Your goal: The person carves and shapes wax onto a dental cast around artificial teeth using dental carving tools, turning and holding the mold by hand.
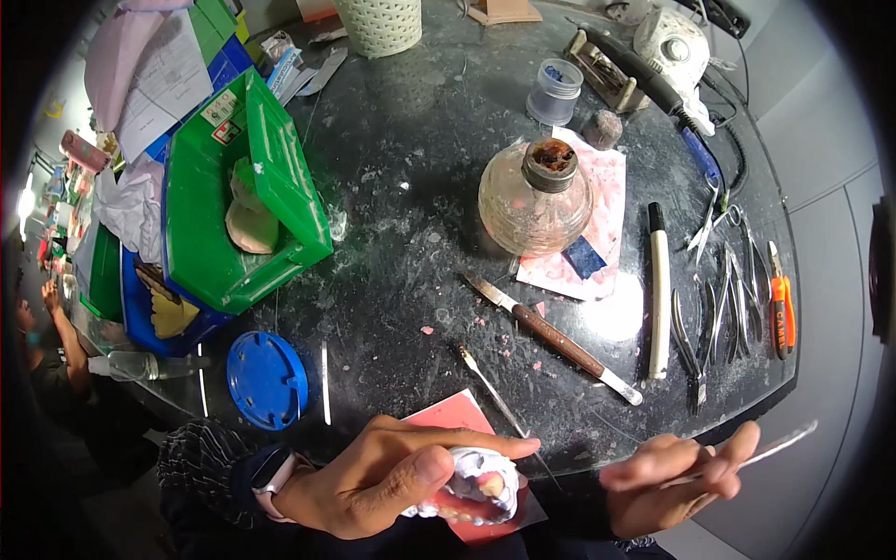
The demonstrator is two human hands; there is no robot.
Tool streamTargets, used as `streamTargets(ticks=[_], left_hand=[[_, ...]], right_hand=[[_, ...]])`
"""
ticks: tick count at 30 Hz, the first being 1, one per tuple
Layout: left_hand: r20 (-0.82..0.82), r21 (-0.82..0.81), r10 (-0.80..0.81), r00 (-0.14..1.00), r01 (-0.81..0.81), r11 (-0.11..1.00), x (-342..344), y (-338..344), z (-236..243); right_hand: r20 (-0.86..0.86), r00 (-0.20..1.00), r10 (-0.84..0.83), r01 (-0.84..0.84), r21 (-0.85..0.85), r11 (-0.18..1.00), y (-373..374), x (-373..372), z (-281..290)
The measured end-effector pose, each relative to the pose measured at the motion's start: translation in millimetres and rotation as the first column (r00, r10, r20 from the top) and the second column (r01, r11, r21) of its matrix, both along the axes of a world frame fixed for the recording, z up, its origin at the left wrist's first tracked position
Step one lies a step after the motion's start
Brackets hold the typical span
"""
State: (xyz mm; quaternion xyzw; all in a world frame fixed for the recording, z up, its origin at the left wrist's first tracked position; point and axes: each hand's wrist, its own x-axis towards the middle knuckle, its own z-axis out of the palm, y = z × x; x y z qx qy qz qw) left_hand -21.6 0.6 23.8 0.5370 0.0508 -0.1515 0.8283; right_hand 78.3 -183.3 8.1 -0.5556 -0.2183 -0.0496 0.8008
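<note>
My left hand grips a white dental cast with pink wax and teeth on it, at the bench's near edge. Its index finger stretches along the cast's far side. Under the cast lies a pink wax sheet. To the right, clear of the cast, my right hand has its fingers closed round a thin metal hand instrument, whose tip points up and right. Motion smears this hand a little. A slim carving tool and a wooden-handled wax knife lie just beyond the hands.
A glass spirit burner stands on pink-stained paper. Green bin and blue lid are at left. Right of the burner lie a white-handled tool, scissors, several metal pliers and orange-handled cutters. A person sits far left.
</note>
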Motion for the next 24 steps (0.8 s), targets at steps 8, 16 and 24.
streamTargets(ticks=[8,16,24], left_hand=[[0.188,0.277,0.044,0.981,-0.095,0.956,4,-8,3],[0.229,0.354,0.124,0.965,-0.202,0.913,0,-11,2],[0.193,0.332,0.061,0.979,-0.124,0.935,3,-10,3]], right_hand=[[0.215,0.798,0.564,-0.551,-0.120,0.826,-2,4,-10],[0.038,0.697,0.716,-0.686,-0.252,0.682,5,7,5],[0.207,0.678,0.706,-0.675,-0.207,0.708,3,8,-4]])
